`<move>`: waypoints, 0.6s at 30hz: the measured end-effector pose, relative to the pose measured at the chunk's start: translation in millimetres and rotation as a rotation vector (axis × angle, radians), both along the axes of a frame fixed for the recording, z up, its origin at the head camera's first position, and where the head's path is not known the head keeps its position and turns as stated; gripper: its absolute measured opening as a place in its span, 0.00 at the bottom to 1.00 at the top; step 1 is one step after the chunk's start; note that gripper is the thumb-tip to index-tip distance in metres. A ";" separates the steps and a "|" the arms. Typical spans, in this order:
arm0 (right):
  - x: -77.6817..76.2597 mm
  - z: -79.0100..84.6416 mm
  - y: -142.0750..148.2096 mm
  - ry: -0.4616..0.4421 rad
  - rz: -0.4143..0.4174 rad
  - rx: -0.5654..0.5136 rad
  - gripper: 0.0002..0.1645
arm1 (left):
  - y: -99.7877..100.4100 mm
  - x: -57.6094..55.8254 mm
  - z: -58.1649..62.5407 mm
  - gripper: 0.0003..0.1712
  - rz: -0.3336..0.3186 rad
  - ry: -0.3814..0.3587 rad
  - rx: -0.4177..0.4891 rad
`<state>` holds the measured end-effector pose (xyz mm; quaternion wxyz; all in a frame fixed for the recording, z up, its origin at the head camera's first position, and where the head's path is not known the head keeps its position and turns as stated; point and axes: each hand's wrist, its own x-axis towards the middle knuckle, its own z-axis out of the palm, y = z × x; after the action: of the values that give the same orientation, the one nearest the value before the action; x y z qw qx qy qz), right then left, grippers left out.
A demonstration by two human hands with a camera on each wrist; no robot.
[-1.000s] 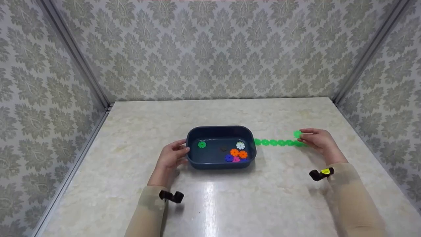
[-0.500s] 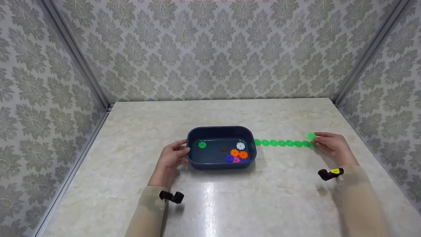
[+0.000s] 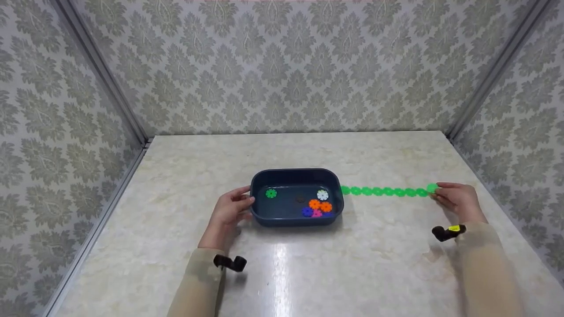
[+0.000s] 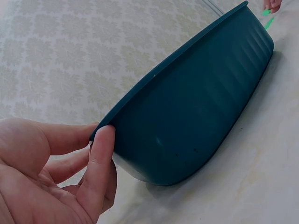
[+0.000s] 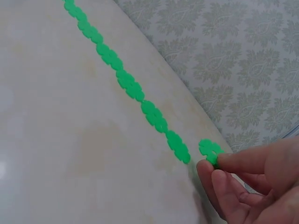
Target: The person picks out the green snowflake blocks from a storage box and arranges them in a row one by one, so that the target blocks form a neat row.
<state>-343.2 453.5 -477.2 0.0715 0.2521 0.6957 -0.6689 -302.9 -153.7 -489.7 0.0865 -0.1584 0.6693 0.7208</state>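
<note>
My left hand [image 3: 229, 210] pinches the left rim of a dark blue plastic basin [image 3: 295, 223]; the left wrist view shows the thumb and a finger on the rim of the basin [image 4: 187, 98]. Inside lie a green snowflake disc [image 3: 271, 193], a white one [image 3: 322, 195], two orange ones and some blue and pink ones. A straight row of green snowflake discs [image 3: 378, 191] runs along the table from the basin's right side. At its far right end my right hand [image 3: 459, 198] pinches another green snowflake disc [image 5: 210, 150], apart from the last disc in the right wrist view.
The pale marbled table [image 3: 352, 268] has patterned walls [image 3: 282, 66] at its back and sides. A small dark round mark or piece [image 3: 300, 199] shows on the basin's floor. Each sleeve carries a black wrist camera [image 3: 230, 263].
My right hand has moved to the right with the green snowflake disc and lowered it slightly. More of the green row shows beside it. My left hand and the basin have stayed put.
</note>
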 end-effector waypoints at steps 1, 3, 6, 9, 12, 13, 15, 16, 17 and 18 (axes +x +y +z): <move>0.0 -1.0 0.2 -0.001 -0.012 0.015 0.33 | 0.1 -0.1 0.0 0.27 -0.001 -0.001 -0.001; -0.4 -2.5 0.5 -0.005 -0.034 0.043 0.35 | 0.4 0.0 -0.2 0.27 -0.001 -0.002 -0.003; -2.7 -3.6 0.7 -0.011 -0.051 0.090 0.35 | 0.1 0.2 -0.4 0.27 -0.005 0.006 -0.002; -5.4 -4.2 1.7 -0.021 -0.035 0.153 0.34 | -0.8 1.0 -0.7 0.28 -0.012 0.022 0.010; -7.4 -4.9 2.4 -0.023 -0.012 0.203 0.34 | -1.6 1.2 -1.1 0.29 -0.018 0.032 0.019; -7.8 -5.3 2.4 -0.023 -0.010 0.212 0.34 | -1.7 1.4 -1.1 0.29 -0.019 0.034 0.021; -8.5 -5.8 1.9 -0.025 -0.010 0.228 0.34 | -1.5 1.4 -1.1 0.29 -0.018 0.029 0.018; -8.7 -6.1 1.5 -0.026 -0.012 0.236 0.33 | -1.4 1.4 -1.1 0.29 -0.020 0.027 0.016; -9.2 -6.8 1.6 -0.029 -0.013 0.246 0.33 | -1.3 1.4 -1.1 0.29 -0.020 0.025 0.016; -9.3 -7.0 1.1 -0.034 -0.012 0.254 0.33 | -1.3 1.5 -0.9 0.29 -0.023 0.025 0.017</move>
<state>-352.4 454.5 -484.2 0.0465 0.2745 0.7719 -0.5715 -301.4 -155.0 -490.5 0.0878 -0.1408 0.6661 0.7272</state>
